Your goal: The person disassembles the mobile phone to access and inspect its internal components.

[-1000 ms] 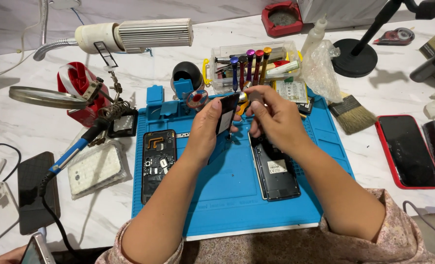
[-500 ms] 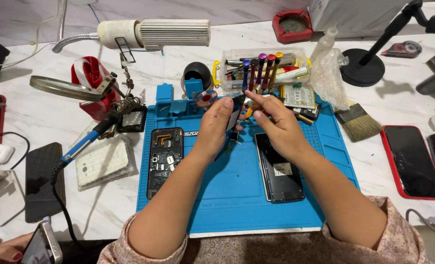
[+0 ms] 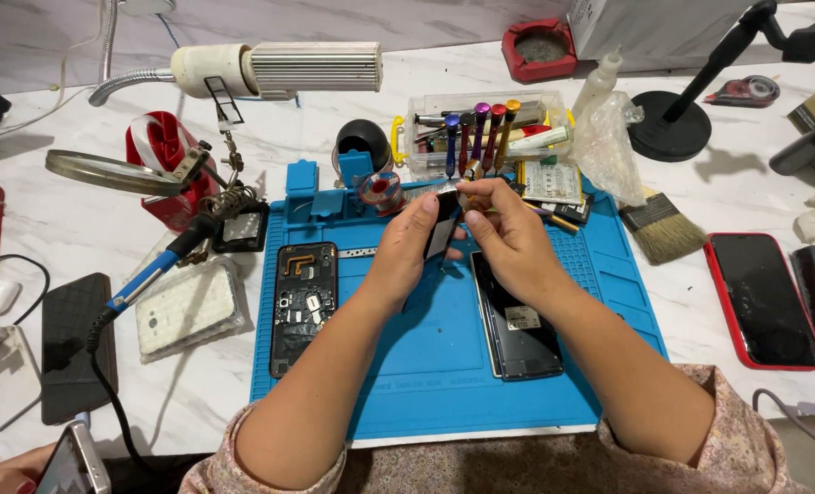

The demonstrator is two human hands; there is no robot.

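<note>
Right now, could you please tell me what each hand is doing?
Left hand: closed on small flat black part.
Right hand: fingers pinching that part's top edge.

A blue work mat (image 3: pixel 426 384), a red-cased phone (image 3: pixel 762 297), a white lamp (image 3: pixel 275 69), and a floral pink sleeve (image 3: pixel 737 448).

red-cased phone (image 3: pixel 762 297), paintbrush (image 3: pixel 659 229), soldering iron (image 3: pixel 160 265), magnifier (image 3: pixel 105 172)

Small dark part (image 3: pixel 442 227) mostly hidden btwn both hands' fingers (image 3: pixel 480 194).
</note>
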